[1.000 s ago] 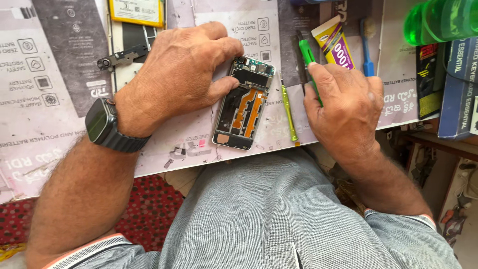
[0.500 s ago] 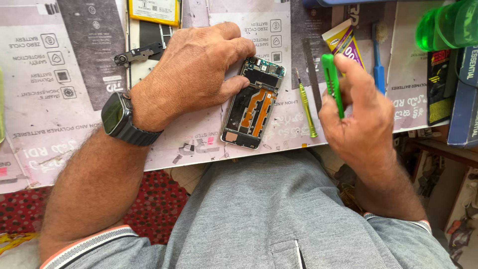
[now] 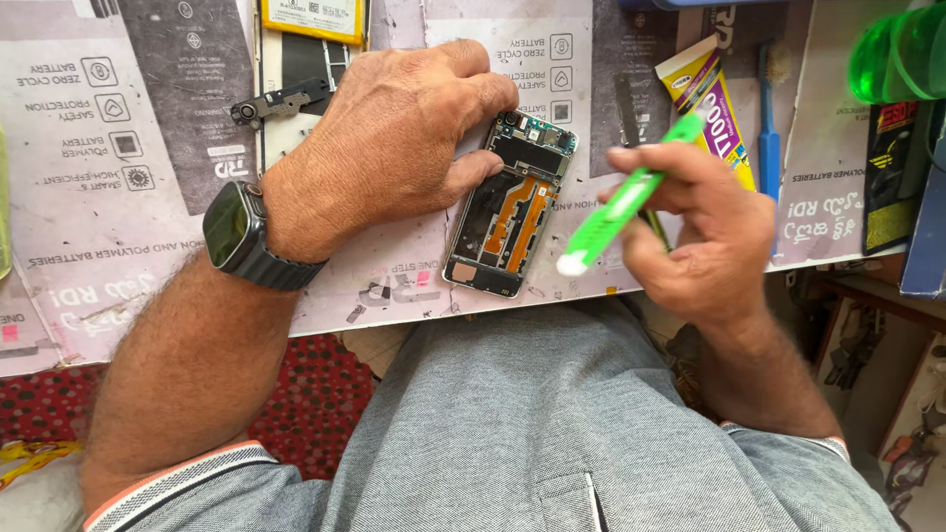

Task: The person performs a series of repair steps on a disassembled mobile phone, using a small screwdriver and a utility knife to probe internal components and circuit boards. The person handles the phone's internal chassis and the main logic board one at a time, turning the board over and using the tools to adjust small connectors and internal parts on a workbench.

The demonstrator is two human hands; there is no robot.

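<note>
Bracing opened phone (image 3: 509, 204) flat on table (image 3: 118, 197), left hand (image 3: 389, 138) pressed its top edge, holding nothing. Right hand (image 3: 705, 232) grip closed around green tool (image 3: 621, 212), just right of phone. Judged best: keep phone pinned, lower tool tip gently.

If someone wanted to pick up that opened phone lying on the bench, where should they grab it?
Probably by the long side edges of the opened phone, near its lower end, coming from above. It lies flat with its exposed boards and flex cables up, and the left hand covers the upper corner.

The opened phone (image 3: 510, 207) lies on the surface (image 3: 118, 197). The left hand (image 3: 389, 148) rests on it from nine o'clock. At three o'clock, the right hand (image 3: 705, 236) holds a tool (image 3: 621, 202) above the surface. A tube (image 3: 711, 99) lies at two o'clock.
</note>
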